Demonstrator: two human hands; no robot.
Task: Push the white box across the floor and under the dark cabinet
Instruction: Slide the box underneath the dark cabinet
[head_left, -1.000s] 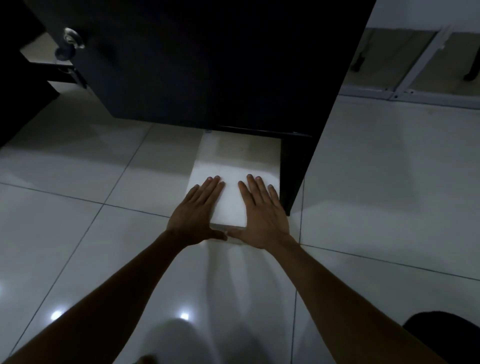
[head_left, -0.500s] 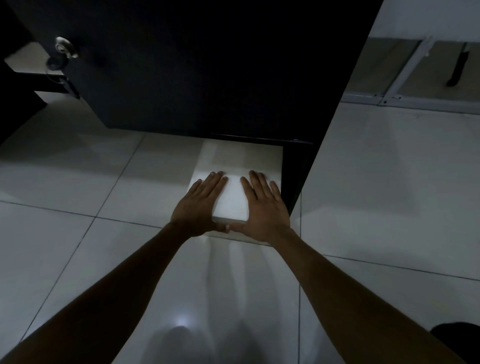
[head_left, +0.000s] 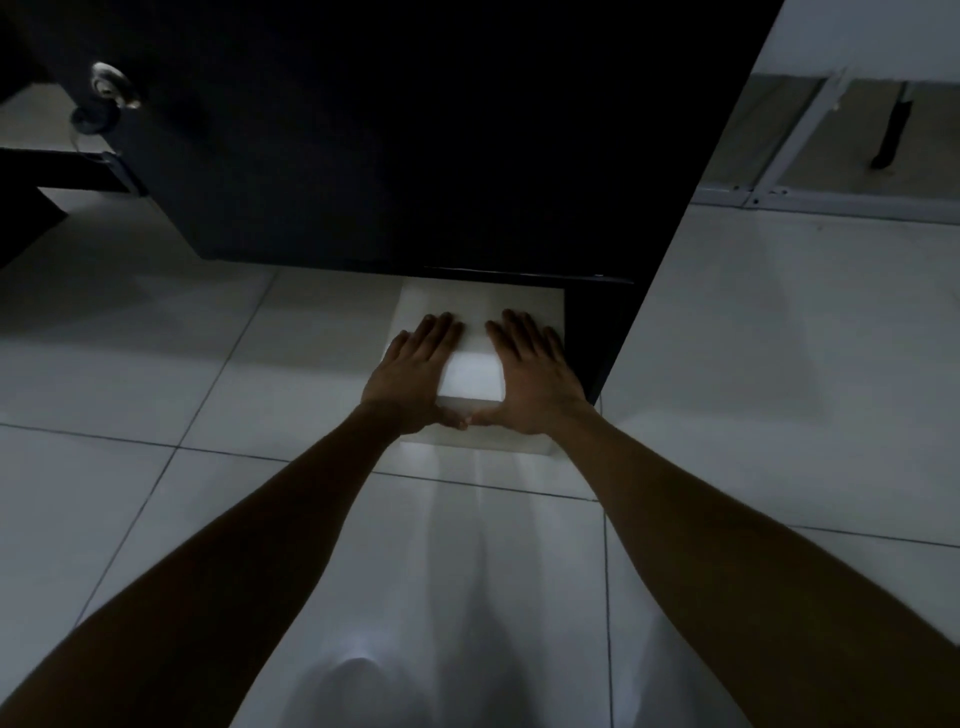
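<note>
The white box lies flat on the tiled floor, its far end reaching under the bottom edge of the dark cabinet. My left hand rests palm down on the box's near left part. My right hand lies palm down on its near right part. Fingers of both hands are spread and point toward the cabinet, and the thumbs hook over the box's near edge. The cabinet's dark right leg stands right beside the box's right side.
A round metal lock sits on the cabinet door at the upper left. Pale glossy floor tiles spread all around. A white metal frame runs along the floor at the upper right, with a dark hanging object behind it.
Both hands have slid forward with the box, and more of the box now lies under the cabinet's bottom edge.
</note>
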